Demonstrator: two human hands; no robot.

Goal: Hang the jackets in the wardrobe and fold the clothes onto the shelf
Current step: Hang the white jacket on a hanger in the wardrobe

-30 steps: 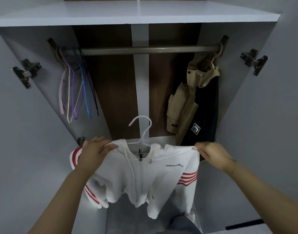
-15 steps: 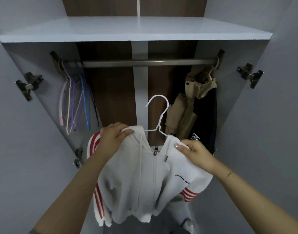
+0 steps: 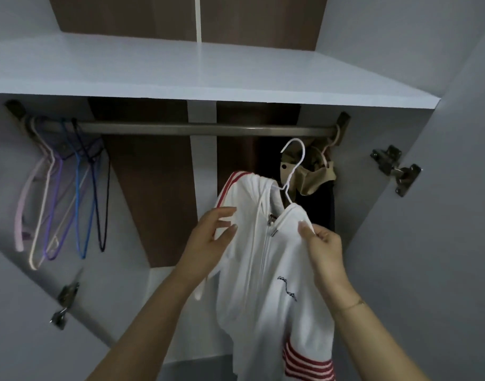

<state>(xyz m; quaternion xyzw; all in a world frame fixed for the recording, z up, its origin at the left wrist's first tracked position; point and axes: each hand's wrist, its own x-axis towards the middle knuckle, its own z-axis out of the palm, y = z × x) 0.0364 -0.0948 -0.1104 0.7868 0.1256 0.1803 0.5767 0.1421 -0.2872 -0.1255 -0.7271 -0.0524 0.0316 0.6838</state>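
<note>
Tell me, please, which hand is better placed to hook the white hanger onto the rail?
Probably the right hand: it pinches the white jacket just below the hanger, whereas the left hand lies open.

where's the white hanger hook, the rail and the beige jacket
white hanger hook [image 3: 297,152], head view, on the curved top of the hook
rail [image 3: 180,129], head view, on its bare middle stretch
beige jacket [image 3: 314,178], head view, on its collar

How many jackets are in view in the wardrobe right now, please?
2: the white jacket, on a white hanger below the rail, and a tan and black jacket hanging at the rail's right end. None seems hidden.
</note>
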